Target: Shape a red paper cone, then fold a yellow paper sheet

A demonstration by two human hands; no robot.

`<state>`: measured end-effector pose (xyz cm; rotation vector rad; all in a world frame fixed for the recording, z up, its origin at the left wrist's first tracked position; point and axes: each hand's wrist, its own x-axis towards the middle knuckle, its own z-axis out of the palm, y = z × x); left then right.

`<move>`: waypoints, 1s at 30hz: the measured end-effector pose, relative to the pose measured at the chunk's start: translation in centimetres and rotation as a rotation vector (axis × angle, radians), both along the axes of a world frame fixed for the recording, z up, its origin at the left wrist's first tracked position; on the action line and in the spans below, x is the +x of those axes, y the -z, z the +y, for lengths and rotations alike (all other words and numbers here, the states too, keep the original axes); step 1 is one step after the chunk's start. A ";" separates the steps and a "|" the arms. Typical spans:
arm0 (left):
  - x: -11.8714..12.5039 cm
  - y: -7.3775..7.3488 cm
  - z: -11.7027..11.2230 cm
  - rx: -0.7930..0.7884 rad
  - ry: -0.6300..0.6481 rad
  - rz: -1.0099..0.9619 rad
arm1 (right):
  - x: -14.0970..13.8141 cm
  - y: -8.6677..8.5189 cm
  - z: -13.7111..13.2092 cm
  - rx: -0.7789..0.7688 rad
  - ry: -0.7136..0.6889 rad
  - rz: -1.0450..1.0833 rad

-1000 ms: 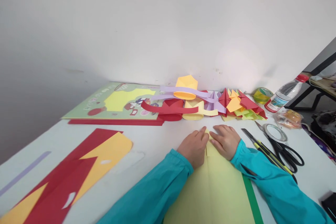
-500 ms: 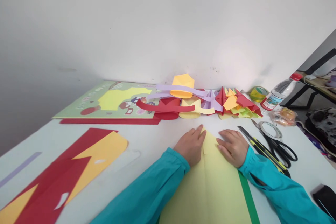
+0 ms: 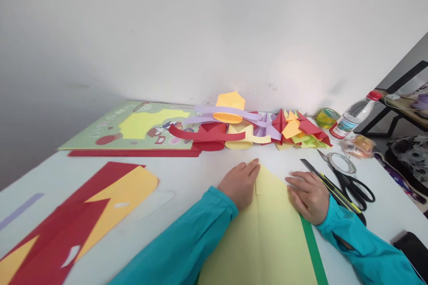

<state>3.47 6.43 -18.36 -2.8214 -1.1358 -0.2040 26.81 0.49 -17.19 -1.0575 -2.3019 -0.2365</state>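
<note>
Both hands lie flat and grip nothing. The left hand (image 3: 239,182) presses the pale yellow sheet (image 3: 267,227) by its pointed top, and the right hand (image 3: 309,194) presses its three o'clock edge. The sheet lies on the counter (image 3: 187,173) over a green sheet (image 3: 313,249). A cutter (image 3: 329,186), scissors (image 3: 352,183) and a tape ring (image 3: 341,162) crowd in at two o'clock, with a folded-paper heap (image 3: 254,130) at twelve.
</note>
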 end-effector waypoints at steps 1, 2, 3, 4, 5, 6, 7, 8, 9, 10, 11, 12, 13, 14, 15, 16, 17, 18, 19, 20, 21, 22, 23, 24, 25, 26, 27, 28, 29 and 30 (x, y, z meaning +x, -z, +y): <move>0.0 0.0 0.0 0.001 -0.003 0.004 | 0.0 0.0 -0.1 0.001 0.003 0.005; 0.0 -0.1 0.0 0.001 -0.006 0.006 | 0.1 0.0 -0.1 0.002 0.007 0.006; 0.0 -0.1 0.0 -0.002 -0.009 0.004 | 0.1 0.0 -0.2 0.001 0.010 0.004; 0.0 -0.2 0.0 -0.004 -0.011 0.000 | 0.1 0.0 -0.2 0.002 0.010 0.000; 0.0 -0.2 0.0 -0.007 -0.012 -0.003 | 0.2 0.0 -0.3 0.004 0.008 -0.001; 0.0 -0.3 0.0 -0.011 -0.011 -0.003 | 0.3 0.0 -0.3 0.007 0.004 0.003; 0.0 -0.3 0.0 -0.017 -0.011 0.000 | 0.4 0.0 -0.3 0.010 -0.004 0.012; 0.0 -0.3 0.0 -0.022 -0.011 0.004 | 0.6 0.0 -0.3 0.013 -0.008 0.024; 0.0 -0.3 0.0 -0.027 -0.012 0.008 | 0.8 0.0 -0.4 0.017 -0.005 0.044; 0.0 -0.3 -0.1 -0.032 -0.011 0.009 | 1.0 -0.1 -0.4 0.024 0.006 0.074; 0.0 -0.3 -0.1 -0.036 -0.011 0.008 | 1.1 -0.3 -0.3 0.032 0.024 0.113; 0.1 -0.2 0.0 -0.039 -0.014 0.004 | 1.2 -0.5 -0.3 0.043 0.045 0.159; 0.1 -0.2 0.0 -0.043 -0.016 0.000 | 1.1 -0.7 -0.1 0.054 0.067 0.207; 0.1 -0.2 0.0 -0.046 -0.018 -0.005 | 0.8 -1.0 0.1 0.063 0.085 0.250; 0.2 -0.2 0.0 -0.049 -0.016 -0.009 | 0.3 -1.2 0.4 0.067 0.094 0.275; 0.2 -0.2 0.0 -0.047 -0.011 -0.010 | -0.5 -1.4 0.8 0.064 0.100 0.277; 0.2 -0.2 0.0 -0.041 -0.005 -0.010 | -1.4 -1.5 1.3 0.053 0.100 0.253; 0.2 -0.2 0.0 -0.031 0.000 -0.011 | -2.4 -1.5 2.0 0.042 0.099 0.205; 0.1 -0.2 -0.1 -0.022 0.002 -0.015 | -3.5 -1.4 2.7 0.019 0.101 0.144; 0.1 -0.2 -0.1 -0.016 0.000 -0.023 | -4.6 -1.1 3.4 0.009 0.106 0.098; 0.0 -0.1 -0.1 -0.015 -0.008 -0.041 | -5.5 -0.7 4.1 -0.010 0.114 0.061; 0.0 -0.1 -0.2 -0.018 -0.024 -0.071 | -6.2 -0.3 4.7 -0.033 0.125 0.039; -0.1 0.0 -0.2 -0.023 -0.038 -0.107 | -6.7 0.2 5.2 -0.053 0.124 0.030; -0.1 0.1 -0.3 -0.025 -0.050 -0.144 | -7.0 0.7 5.6 -0.072 0.115 0.020; -0.2 0.2 -0.3 -0.023 -0.058 -0.177 | -7.1 1.1 5.8 -0.087 0.106 0.014; -0.2 0.3 -0.3 -0.019 -0.062 -0.198 | -7.1 1.4 5.9 -0.097 0.097 0.008; -0.2 0.4 -0.3 -0.016 -0.059 -0.206 | -7.0 1.6 5.9 -0.105 0.091 0.000; -0.1 0.4 -0.3 -0.013 -0.050 -0.203 | -6.9 1.7 5.8 -0.111 0.093 -0.011; -0.1 0.4 -0.3 -0.012 -0.045 -0.196 | -6.8 1.7 5.8 -0.118 0.101 -0.028; 0.0 0.3 -0.3 -0.010 -0.042 -0.191 | -6.7 1.7 5.7 -0.128 0.111 -0.049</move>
